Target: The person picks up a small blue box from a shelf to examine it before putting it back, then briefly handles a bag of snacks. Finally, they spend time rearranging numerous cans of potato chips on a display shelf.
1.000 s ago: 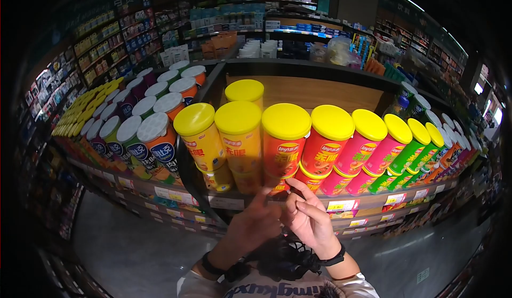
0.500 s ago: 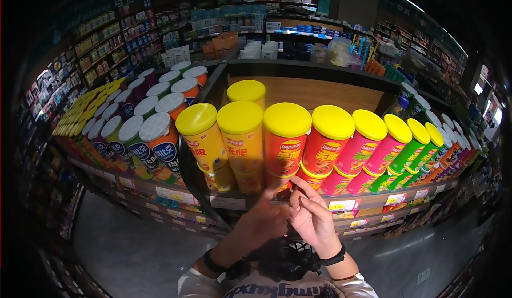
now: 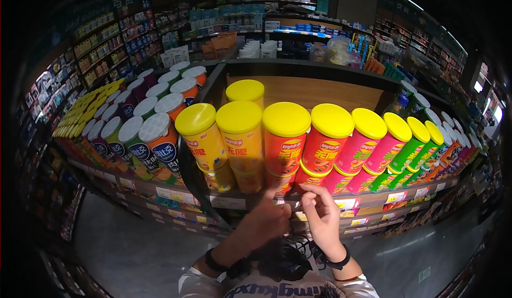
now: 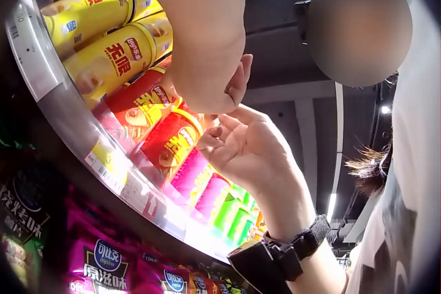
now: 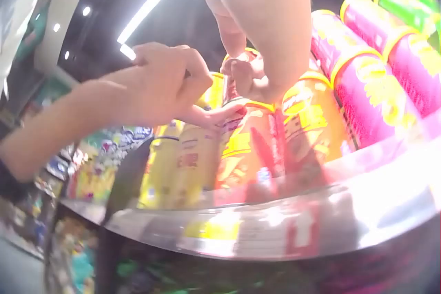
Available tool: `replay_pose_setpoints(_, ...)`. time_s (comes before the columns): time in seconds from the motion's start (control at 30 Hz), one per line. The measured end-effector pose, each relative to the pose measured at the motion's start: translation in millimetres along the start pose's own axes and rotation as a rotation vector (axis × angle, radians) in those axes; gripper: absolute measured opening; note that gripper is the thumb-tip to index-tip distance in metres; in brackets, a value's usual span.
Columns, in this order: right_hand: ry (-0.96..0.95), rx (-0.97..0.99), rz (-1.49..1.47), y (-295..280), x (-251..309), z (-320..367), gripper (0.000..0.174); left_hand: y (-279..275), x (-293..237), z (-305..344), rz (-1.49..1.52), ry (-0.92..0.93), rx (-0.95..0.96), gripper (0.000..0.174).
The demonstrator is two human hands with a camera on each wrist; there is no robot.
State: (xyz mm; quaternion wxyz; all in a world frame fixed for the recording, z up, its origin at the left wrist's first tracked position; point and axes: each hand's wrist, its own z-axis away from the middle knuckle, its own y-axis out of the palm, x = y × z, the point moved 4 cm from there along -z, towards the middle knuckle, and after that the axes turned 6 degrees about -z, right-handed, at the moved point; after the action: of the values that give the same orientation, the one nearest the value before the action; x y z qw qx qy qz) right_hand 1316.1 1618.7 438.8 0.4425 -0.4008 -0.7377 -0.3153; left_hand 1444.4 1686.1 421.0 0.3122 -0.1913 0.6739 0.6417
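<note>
Red chip canisters with yellow lids stand two high at the shelf front, an upper one (image 3: 286, 154) over a lower one (image 3: 282, 185). My left hand (image 3: 264, 218) has its index finger stretched to the lower red canister, its fingertip right at the front in the right wrist view; the other fingers bend toward the palm. My right hand (image 3: 324, 218) is just to the right, its index finger reaching toward the neighbouring red canister (image 3: 313, 177). In the left wrist view, the right palm (image 4: 251, 149) faces up with loosely bent fingers. No item shows in either hand.
Yellow canisters (image 3: 200, 138) stand left of the red ones; pink (image 3: 364, 141) and green (image 3: 413, 146) ones continue right. Past a black divider, white-lidded canisters (image 3: 154, 130) fill the left section. A price-tag strip (image 3: 228, 202) edges the shelf, with bagged snacks (image 4: 103, 259) below.
My right hand has moved a little right, away from the left hand, leaving a gap between them. The left hand stays by the lower red canister. The canisters keep their places.
</note>
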Motion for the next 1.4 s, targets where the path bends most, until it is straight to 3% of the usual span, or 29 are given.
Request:
replay_pose_setpoints(0.07, -0.305, -0.082, 0.438, 0.2, 22.6, 0.8, 0.024, 0.0, -0.5, 0.8, 0.02, 0.011, -0.018, 0.069)
replay_pose_setpoints(0.17, -0.722, -0.064, 0.908, 11.6, 62.1, -10.1, 0.036, 1.5, -6.7, 1.3, -0.029, 0.02, -0.051, 0.07)
replay_pose_setpoints(0.3, -0.798, -0.184, 1.213, 36.0, 89.7, -41.3, 0.055, -0.9, -9.8, -1.1, -0.036, 0.049, 0.027, 0.07)
replay_pose_setpoints(0.5, -0.73, 0.019, 1.28, 50.3, 88.7, -70.7, 0.06, -5.1, -8.2, 0.0, -0.058, 0.045, -0.037, 0.067)
replay_pose_setpoints(0.7, -0.77, -0.02, 1.304, 53.9, 88.4, -68.7, 0.06, 0.9, -13.0, 0.6, -0.152, 0.015, 0.002, 0.073)
replay_pose_setpoints(0.8, -0.73, -0.052, 1.342, 54.6, 89.0, -69.5, 0.051, -0.1, -13.7, -1.5, -0.188, 0.003, 0.017, 0.077)
replay_pose_setpoints(1.07, -0.752, -0.102, 1.186, 40.4, 101.0, -66.1, 0.048, 0.5, -14.2, 1.6, -0.243, -0.036, -0.017, 0.081)
replay_pose_setpoints(1.17, -0.808, -0.214, 1.207, 16.2, 113.8, -66.7, 0.042, -5.1, -14.0, 3.7, -0.298, -0.028, 0.044, 0.08)
replay_pose_setpoints(1.4, -0.791, -0.121, 1.168, -2.2, 105.9, -72.0, 0.037, -5.0, -20.6, 11.2, -0.358, -0.058, -0.051, 0.066)
